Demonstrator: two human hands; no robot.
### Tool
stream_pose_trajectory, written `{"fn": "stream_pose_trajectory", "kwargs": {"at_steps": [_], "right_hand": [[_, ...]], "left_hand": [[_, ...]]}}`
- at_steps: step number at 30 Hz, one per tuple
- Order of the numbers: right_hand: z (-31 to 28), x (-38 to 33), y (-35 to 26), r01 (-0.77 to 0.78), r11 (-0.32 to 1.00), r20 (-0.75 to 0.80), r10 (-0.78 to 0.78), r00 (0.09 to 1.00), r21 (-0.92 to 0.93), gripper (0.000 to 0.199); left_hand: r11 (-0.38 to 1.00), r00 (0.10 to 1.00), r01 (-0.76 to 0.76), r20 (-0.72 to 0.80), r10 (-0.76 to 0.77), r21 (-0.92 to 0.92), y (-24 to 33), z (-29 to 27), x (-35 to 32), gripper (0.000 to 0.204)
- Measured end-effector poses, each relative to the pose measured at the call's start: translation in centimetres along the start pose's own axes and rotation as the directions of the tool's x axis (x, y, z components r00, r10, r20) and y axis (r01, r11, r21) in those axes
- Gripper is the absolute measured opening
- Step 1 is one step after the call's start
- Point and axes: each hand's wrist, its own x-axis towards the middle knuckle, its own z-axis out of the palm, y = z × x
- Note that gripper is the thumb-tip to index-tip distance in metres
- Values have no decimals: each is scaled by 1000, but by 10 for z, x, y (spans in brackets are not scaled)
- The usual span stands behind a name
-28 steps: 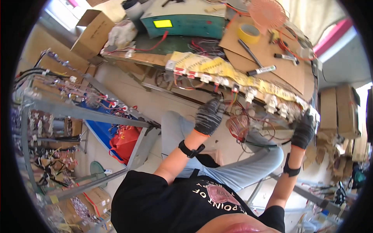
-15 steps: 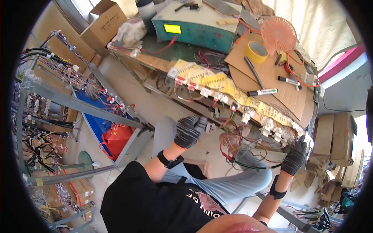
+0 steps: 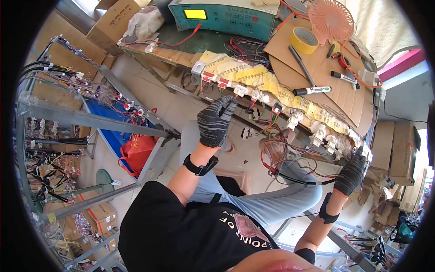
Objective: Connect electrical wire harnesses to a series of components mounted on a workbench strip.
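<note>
Far left: metal rack [image 3: 90,120] hung with finished wire bundles [image 3: 68,79], well apart from both hands. Best left alone; no reaching across.

Left of middle: left hand [image 3: 215,121] in a dark knit glove, raised to the front edge of the bench [image 3: 181,56], fingers [image 3: 225,105] loosely curled and spread, tips just under the row of white connector blocks [image 3: 253,93] with red tabs. Nothing clamped in it as far as shown; whether a fingertip touches a block, cannot tell. Good practice here, as a judgement: line up with one block only, press or pull straight along its axis, keep the coloured leads below free of the glove's knit.

Middle: loose bundle of wires [image 3: 281,161], red, black and other colours, drooping from the blocks down toward the lap. Worth keeping slack; a tug sideways could strain a lead at its plug.

Right: right hand [image 3: 351,174], gloved alike, closed around the far end of the same row at the bench edge, near the last white blocks. Exact hold hidden by the glove and by the bend of the picture. Steady bracing there while the other hand works seems the sound way.

Above, on cardboard: markers [image 3: 312,90], tape roll [image 3: 303,40], small pink fan [image 3: 331,20], teal tester box [image 3: 222,18].
</note>
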Motion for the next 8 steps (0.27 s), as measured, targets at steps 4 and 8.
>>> {"fn": "stream_pose_trajectory", "kwargs": {"at_steps": [4, 8], "right_hand": [[4, -1, -1, 67, 997, -104, -71, 992, -43, 58], [1, -4, -3, 84, 996, -154, -83, 985, -2, 58]], "left_hand": [[999, 999, -17, -29, 18, 30, -9, -1, 2, 20], [990, 999, -54, 1, 54, 130, -12, 0, 5, 19]]}}
